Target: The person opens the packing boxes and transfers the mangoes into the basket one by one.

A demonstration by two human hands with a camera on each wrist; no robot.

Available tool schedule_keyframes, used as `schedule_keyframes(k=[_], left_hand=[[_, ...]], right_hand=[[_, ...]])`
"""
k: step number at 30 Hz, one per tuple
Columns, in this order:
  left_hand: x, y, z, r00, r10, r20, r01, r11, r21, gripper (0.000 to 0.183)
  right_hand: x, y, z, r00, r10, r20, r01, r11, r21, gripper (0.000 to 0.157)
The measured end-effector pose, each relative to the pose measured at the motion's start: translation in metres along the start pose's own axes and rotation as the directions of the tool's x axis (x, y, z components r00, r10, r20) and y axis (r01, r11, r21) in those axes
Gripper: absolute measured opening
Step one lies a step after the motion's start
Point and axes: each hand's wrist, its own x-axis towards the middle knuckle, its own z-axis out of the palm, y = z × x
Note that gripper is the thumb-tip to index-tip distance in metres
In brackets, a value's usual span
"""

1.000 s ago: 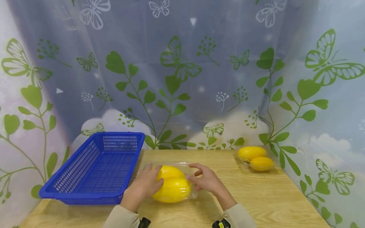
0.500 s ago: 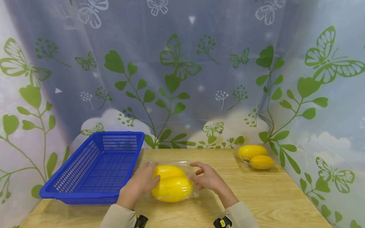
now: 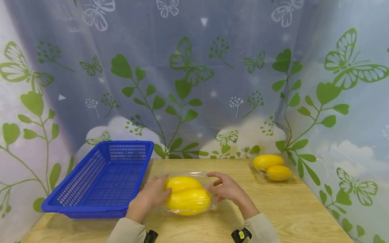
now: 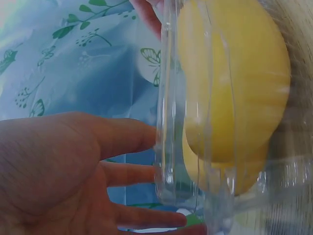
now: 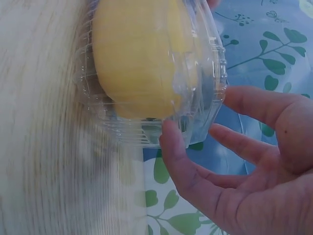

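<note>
A clear plastic clamshell box (image 3: 197,174) lies on the table in front of me, with two smooth yellow mango-like fruits (image 3: 188,200) inside. My left hand (image 3: 152,194) is at the box's left end; in the left wrist view its extended fingers touch the clear plastic wall (image 4: 168,98). At the opposite end is my right hand (image 3: 228,189). Its fingertips touch the rim and end wall in the right wrist view, the fingers (image 5: 178,166) spread and gently bent. The lid appears to be down over the fruits.
A blue perforated basket (image 3: 91,209) stands on the left of the wooden table (image 3: 273,209), close to my left hand. At the back right sits another clear pack with two yellow fruits (image 3: 268,162). A patterned curtain (image 3: 194,101) hangs behind the table.
The box with the fruits has shifted a little to the right. My right hand has moved right with it, while the left hand shifted slightly left, then stayed at the left end.
</note>
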Motion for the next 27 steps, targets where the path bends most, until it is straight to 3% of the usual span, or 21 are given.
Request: schedule_keyframes(k=[10,18,27], left_hand=[[0.001,-0.001,0.004,1.0,0.015,0.02,-0.014,1.0,-0.02,0.057],[0.006,0.002,0.012,0.998,0.067,-0.011,-0.067,0.997,-0.03,0.057],[0.008,0.005,0.014,0.999,0.054,-0.004,-0.054,0.998,-0.038,0.059]], right_hand=[[-0.001,0.004,-0.011,0.999,0.045,0.026,-0.045,0.999,0.018,0.062],[-0.005,0.006,-0.019,0.998,0.064,0.013,-0.064,0.998,0.013,0.064],[-0.007,0.006,-0.021,0.998,0.064,0.029,-0.065,0.998,0.012,0.068]])
